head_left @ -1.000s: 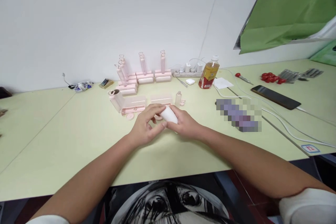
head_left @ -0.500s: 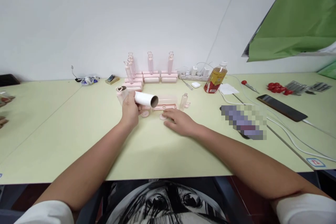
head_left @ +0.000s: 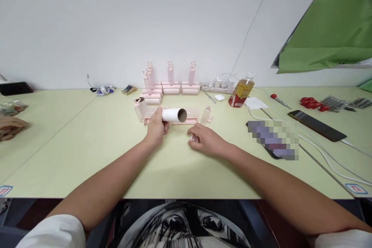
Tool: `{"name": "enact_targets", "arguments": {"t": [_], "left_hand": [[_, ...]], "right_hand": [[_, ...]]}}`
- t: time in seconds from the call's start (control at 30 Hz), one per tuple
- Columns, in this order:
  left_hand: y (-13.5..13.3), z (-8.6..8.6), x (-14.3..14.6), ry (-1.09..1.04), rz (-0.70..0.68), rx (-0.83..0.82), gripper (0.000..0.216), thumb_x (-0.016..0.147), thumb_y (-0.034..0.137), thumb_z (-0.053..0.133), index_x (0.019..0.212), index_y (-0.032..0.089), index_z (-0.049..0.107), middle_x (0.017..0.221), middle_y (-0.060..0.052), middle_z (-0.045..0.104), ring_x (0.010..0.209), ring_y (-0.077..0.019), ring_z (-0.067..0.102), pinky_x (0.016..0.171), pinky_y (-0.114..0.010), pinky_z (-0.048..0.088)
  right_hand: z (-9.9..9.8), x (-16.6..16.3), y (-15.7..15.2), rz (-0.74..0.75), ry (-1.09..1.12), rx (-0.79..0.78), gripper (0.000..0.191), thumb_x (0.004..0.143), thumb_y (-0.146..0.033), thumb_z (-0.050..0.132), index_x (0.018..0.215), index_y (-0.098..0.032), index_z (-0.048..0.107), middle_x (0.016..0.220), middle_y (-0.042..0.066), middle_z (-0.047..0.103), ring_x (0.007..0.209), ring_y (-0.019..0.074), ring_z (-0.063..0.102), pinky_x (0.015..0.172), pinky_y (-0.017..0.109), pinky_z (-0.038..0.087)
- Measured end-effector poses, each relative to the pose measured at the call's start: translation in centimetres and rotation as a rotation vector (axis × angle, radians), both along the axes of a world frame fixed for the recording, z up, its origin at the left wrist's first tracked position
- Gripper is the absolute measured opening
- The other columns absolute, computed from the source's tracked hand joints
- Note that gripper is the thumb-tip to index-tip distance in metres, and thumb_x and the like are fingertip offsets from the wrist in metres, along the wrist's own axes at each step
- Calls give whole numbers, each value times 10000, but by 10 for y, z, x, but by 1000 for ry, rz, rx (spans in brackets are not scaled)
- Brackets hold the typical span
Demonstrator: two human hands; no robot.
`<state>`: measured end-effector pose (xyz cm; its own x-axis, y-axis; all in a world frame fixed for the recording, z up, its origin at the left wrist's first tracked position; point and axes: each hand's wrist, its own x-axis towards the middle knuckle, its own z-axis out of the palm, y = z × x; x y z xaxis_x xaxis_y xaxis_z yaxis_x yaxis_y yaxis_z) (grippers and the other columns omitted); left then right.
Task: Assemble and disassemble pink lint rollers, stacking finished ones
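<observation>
A white paper roll with a brown cardboard core (head_left: 172,115) is gripped in my left hand (head_left: 156,128), its open end pointing right. My right hand (head_left: 207,139) has its thumb and fingers closed around a small pink round cap (head_left: 195,138), just above the table. Behind both hands lies a long pink lint roller case (head_left: 186,121), partly covered by the roll. A short clear pink handle (head_left: 206,115) stands to its right. On the left, upright pink-and-white rolls (head_left: 140,109) stand close to my left hand.
Several pink lint rollers with upright handles (head_left: 171,75) line the wall. A drink bottle (head_left: 241,90), a power strip (head_left: 218,87) and white cables are behind on the right. Phones (head_left: 316,125) lie at right. A person's hand (head_left: 11,126) shows at the far left.
My right hand has lifted the pink cap from the table and drawn it nearer to me. My left hand has carried the roll rightward, away from the upright rolls. The view has shifted slightly.
</observation>
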<state>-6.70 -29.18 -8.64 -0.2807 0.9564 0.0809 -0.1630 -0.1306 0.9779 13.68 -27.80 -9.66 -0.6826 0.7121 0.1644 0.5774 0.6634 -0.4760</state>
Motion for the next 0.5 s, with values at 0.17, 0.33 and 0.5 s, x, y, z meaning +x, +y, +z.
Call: {"name": "enact_targets", "arguments": {"t": [0.17, 0.33, 0.5], "left_hand": [[-1, -1, 1, 20, -19, 24, 447, 901, 617, 408, 788, 195, 506, 403, 62, 378, 350, -85, 286, 353, -203, 191], [1, -1, 0, 11, 0, 20, 409, 905, 595, 412, 824, 200, 478, 482, 52, 438, 359, -77, 304, 356, -202, 195], [-1, -4, 3, 61, -9, -9, 365, 917, 570, 404, 842, 217, 458, 459, 80, 354, 359, -83, 292, 361, -202, 204]], "right_hand": [[-1, 2, 2, -15, 21, 16, 133, 777, -207, 620, 708, -186, 509, 796, 19, 512, 696, 146, 482, 651, 275, 369], [-1, 4, 3, -55, 393, -152, 182, 832, -280, 608, 721, -197, 489, 916, 61, 652, 752, 162, 574, 679, 304, 437], [3, 7, 3, -103, 882, -208, 279, 842, -448, 659, 869, -216, 506, 1150, 108, 634, 1015, 214, 642, 883, 403, 505]]}}
